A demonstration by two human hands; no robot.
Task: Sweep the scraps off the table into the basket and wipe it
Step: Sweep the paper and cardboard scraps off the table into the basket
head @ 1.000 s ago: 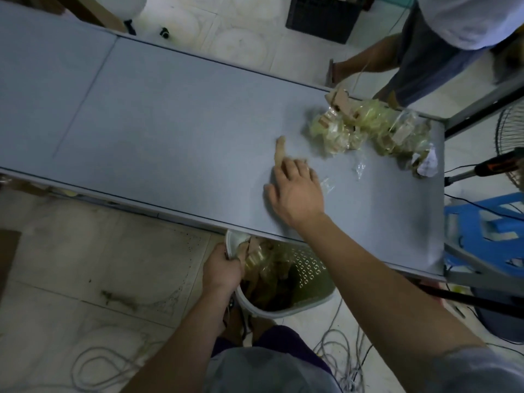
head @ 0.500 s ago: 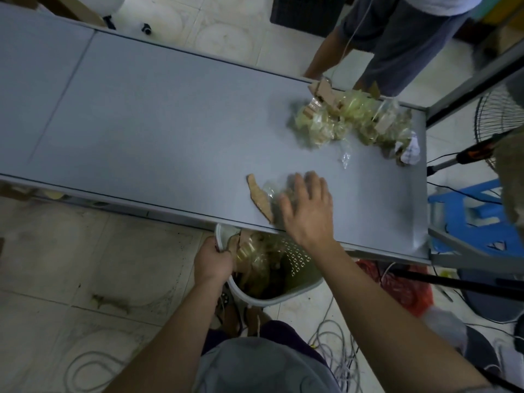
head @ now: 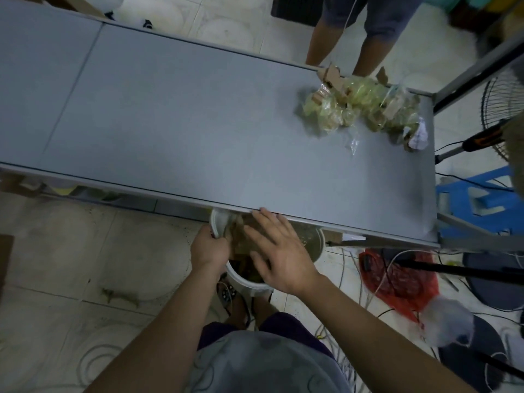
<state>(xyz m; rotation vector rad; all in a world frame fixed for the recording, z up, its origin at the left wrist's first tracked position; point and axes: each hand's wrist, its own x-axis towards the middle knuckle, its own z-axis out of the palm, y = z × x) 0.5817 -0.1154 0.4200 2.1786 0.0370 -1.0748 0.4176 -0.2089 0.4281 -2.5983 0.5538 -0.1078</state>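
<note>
Grey worktop (head: pixel 198 123) over pale tiled floor (head: pixel 71 265). Below near edge: left hand (head: pixel 208 248) gripping rim of white basket (head: pixel 246 282), brown bits inside. Just right, right hand (head: pixel 279 253) over basket, fingers spread and straight, holding nothing. Far right on worktop: scraps (head: pixel 365 109), plastic and cardboard. Beyond, blue stool (head: pixel 476 202).

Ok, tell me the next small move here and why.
Probably reach the right hand back out to the pile of scraps at the table's far right corner and drag some toward the near edge: the left hand holds the basket under that edge, and the right is open above it.
</note>
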